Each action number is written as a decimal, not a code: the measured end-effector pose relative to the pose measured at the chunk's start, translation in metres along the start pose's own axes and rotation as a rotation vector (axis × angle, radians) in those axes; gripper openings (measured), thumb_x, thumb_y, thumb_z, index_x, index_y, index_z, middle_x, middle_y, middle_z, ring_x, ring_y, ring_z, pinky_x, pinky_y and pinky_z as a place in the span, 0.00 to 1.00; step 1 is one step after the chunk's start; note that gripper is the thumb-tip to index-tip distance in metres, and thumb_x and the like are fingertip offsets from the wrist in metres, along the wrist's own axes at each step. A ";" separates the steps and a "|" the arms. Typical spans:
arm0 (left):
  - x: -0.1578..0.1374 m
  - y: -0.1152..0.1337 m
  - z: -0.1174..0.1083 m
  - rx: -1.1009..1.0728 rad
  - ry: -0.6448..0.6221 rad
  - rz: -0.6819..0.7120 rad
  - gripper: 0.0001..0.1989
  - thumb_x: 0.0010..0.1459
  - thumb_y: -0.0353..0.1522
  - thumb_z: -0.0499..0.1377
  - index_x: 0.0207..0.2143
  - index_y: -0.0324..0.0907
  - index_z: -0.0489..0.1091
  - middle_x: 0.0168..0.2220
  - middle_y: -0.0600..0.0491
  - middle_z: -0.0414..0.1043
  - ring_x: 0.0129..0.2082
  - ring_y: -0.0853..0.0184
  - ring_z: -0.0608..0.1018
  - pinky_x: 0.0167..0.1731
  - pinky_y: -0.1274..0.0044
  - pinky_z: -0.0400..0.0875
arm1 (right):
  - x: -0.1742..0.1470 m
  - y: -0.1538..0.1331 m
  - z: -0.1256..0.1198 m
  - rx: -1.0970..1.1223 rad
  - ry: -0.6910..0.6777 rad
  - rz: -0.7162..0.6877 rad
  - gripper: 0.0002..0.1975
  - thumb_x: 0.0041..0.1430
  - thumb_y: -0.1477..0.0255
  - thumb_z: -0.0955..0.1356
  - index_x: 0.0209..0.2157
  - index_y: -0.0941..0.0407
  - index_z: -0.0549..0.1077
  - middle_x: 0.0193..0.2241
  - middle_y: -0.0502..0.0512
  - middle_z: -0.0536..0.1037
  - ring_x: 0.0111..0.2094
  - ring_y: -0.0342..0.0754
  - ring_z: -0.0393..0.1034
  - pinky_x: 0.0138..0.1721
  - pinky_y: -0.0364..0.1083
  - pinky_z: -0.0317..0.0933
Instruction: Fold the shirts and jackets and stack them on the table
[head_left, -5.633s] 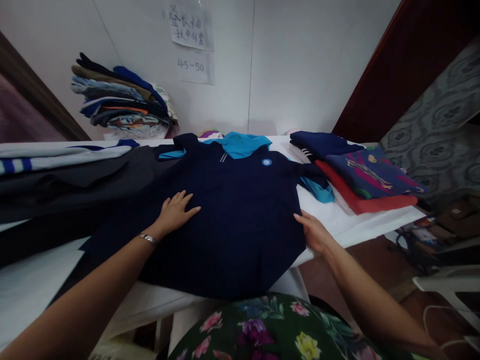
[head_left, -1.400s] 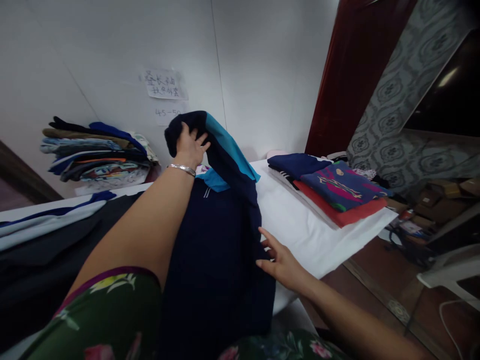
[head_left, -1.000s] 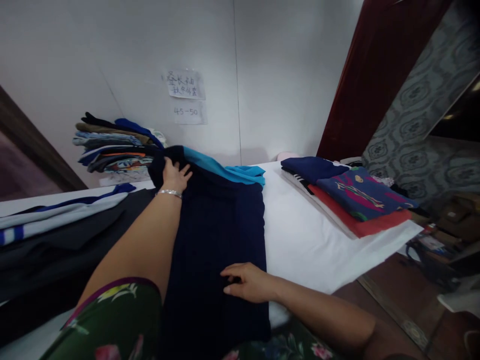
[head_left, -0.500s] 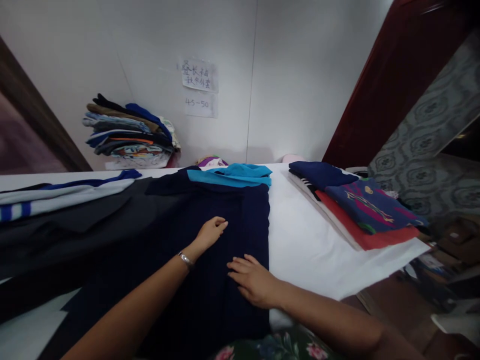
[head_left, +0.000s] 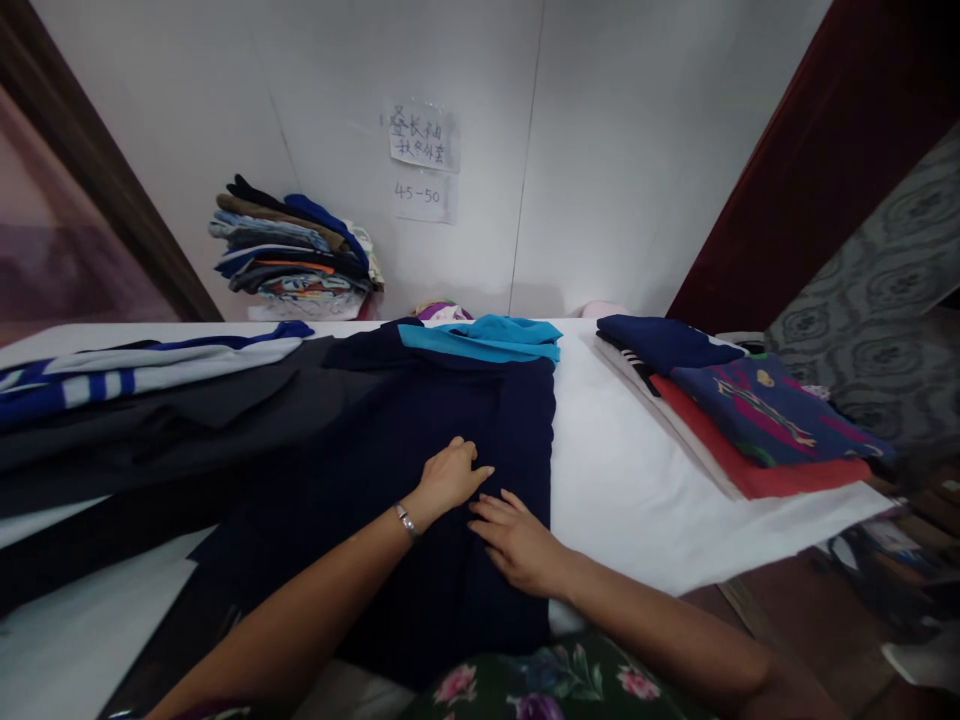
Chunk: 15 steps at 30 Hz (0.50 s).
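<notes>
A dark navy top [head_left: 390,430] lies spread on the white-covered table, with a bright blue piece of cloth [head_left: 480,338] bunched at its far end. My left hand [head_left: 452,478], with a silvery bracelet at the wrist, rests on the navy cloth, fingers bent and thumb held apart. Just to its right and nearer me, my right hand [head_left: 519,542] lies on the same top, palm down with fingers spread. The two hands are close together, and neither visibly grips the fabric. Beneath the palms the cloth is hidden.
Dark grey and white-and-blue striped clothes [head_left: 97,385] lie on the left. A tall stack of folded clothes [head_left: 292,245] stands by the wall. On the right sits a pile of folded garments [head_left: 765,410] on the white tablecloth [head_left: 622,480]. Handwritten paper signs [head_left: 420,160] hang on the wall.
My left hand has moved right across the navy top, closer to my right hand, and its thumb is now apart. My right hand stays nearly in place. The view has shifted slightly.
</notes>
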<state>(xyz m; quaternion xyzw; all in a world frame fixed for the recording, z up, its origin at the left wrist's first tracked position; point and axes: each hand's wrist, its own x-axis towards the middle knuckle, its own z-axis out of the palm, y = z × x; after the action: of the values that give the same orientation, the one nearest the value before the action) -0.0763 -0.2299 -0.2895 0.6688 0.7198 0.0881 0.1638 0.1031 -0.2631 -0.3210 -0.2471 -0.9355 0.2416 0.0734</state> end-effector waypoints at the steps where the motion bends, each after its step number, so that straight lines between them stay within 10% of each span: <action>1: 0.001 0.002 0.001 0.006 0.001 0.001 0.14 0.58 0.42 0.58 0.40 0.42 0.71 0.44 0.48 0.72 0.41 0.62 0.78 0.39 0.74 0.68 | 0.000 0.000 0.000 0.001 0.001 0.000 0.23 0.62 0.76 0.62 0.58 0.55 0.67 0.63 0.58 0.64 0.67 0.52 0.50 0.68 0.58 0.38; 15: 0.003 -0.010 -0.011 0.064 0.100 0.023 0.06 0.61 0.32 0.54 0.32 0.42 0.69 0.41 0.48 0.71 0.43 0.61 0.74 0.42 0.71 0.66 | 0.016 -0.019 -0.006 0.075 -0.068 -0.057 0.25 0.65 0.70 0.63 0.63 0.54 0.61 0.67 0.60 0.56 0.69 0.52 0.43 0.68 0.58 0.37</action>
<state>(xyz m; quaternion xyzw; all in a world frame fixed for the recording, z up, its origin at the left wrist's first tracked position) -0.0898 -0.2268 -0.2832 0.6767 0.7219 0.1001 0.1050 0.0823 -0.2672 -0.3056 -0.2088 -0.9345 0.2826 0.0576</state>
